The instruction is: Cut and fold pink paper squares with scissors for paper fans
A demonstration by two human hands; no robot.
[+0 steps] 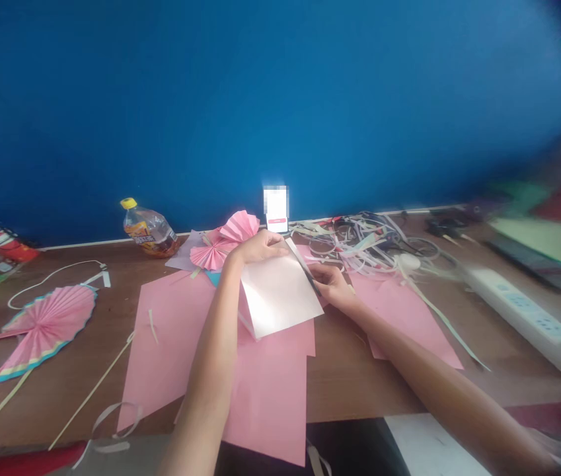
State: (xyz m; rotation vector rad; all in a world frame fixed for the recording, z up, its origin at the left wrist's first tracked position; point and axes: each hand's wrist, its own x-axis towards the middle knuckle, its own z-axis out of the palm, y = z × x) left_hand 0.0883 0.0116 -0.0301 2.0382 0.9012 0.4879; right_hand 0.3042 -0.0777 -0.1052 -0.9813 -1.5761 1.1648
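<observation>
My left hand (263,247) pinches the upper edge of a white sheet of paper (280,291), which is held tilted above the table and looks folded. At the sheet's right edge, the fingers of my right hand (332,285) are closed beside a thin dark strip or blade; its kind is not clear, and part of it is hidden by the fingers. Pink paper sheets (273,396) lie beneath both hands. Just behind my left wrist sit pink pleated paper fans (238,227).
A heap of paper strips and cables (359,238) lies behind my right hand. A phone (276,208) leans upright by the blue wall. Left are a bottle (149,228) and a larger pleated fan (52,324); right is a white power strip (523,311).
</observation>
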